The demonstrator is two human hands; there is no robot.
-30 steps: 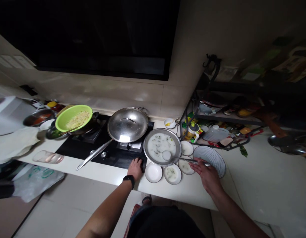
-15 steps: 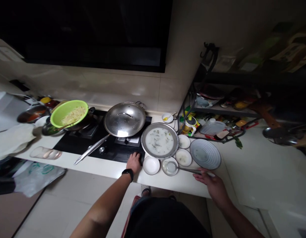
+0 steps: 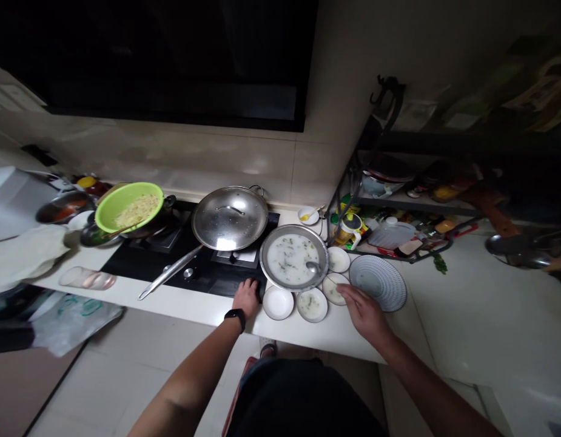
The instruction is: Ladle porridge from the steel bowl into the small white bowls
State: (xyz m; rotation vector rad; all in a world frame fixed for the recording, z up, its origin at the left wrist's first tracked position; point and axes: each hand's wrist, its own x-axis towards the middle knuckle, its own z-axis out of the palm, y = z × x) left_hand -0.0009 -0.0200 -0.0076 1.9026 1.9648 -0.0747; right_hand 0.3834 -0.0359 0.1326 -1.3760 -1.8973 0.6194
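In my right hand is a ladle, its scoop dipped at the right side of a steel basin. The basin holds a whitish soup with green bits. My left hand lies on the right front corner of the hob, fingers loosely stretched out, apparently gripping nothing. Close to the basin's near side stand a white bowl with nothing visible in it and a bowl with soup. Two more bowls with soup, one upper bowl and one lower bowl, sit at its right, the lower partly behind my right hand.
A lidded pan rests on the hob, its long handle reaching toward the front edge. Left of it are a green bowl of pale shreds and a glass. On the right are a patterned plate and a rack.
The ladle went from the basin to the near soup bowl, then back into the basin. My right hand shifted slightly left and up. My left hand stayed in place.
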